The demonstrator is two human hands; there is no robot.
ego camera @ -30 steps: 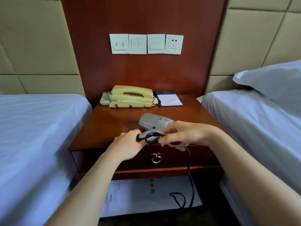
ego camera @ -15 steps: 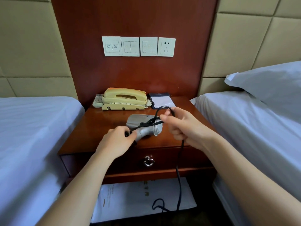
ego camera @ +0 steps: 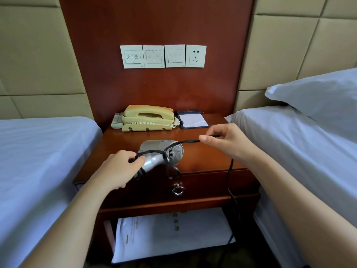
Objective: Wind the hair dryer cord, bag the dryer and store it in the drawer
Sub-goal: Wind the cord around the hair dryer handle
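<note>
Left hand (ego camera: 119,169) grips the handle of the silver hair dryer (ego camera: 164,151), fingers curled round it and over the cord loops wound there. Right hand (ego camera: 228,140) pinches the black cord (ego camera: 185,141) between thumb and forefinger, taut across the rear grille. The slack drops past the nightstand (ego camera: 202,159) front, beside the closed drawer (ego camera: 212,182). The dryer sits over the nightstand's front edge. I judge it light, rigid and smooth, so I hold it at the handle. The cord looks limp yet springy, and loops may slip without tension.
</note>
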